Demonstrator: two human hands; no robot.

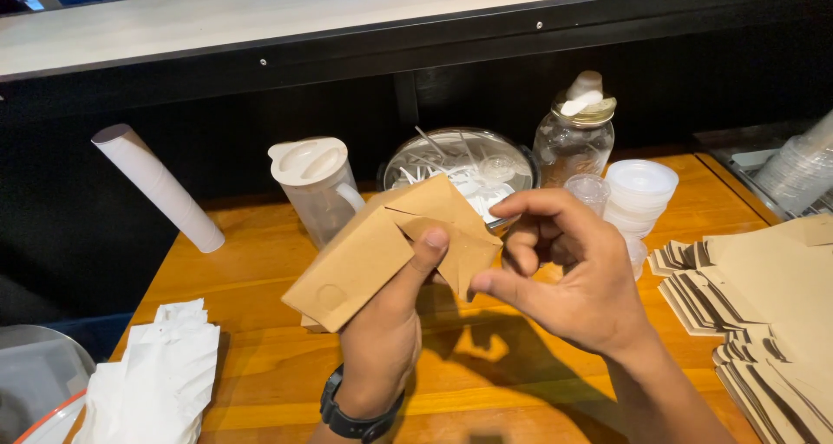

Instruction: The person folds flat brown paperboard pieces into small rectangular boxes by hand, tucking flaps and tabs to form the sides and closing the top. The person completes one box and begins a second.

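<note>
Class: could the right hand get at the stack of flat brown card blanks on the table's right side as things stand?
Probably yes. The right hand only pinches a flap of the brown box, and the stack of blanks lies uncovered beside it, with bare table between.

My left hand [382, 323] gripped a folded brown cardboard box [382, 249] above the wooden table [260, 279], while my right hand [564, 270] pinched its flap.
</note>
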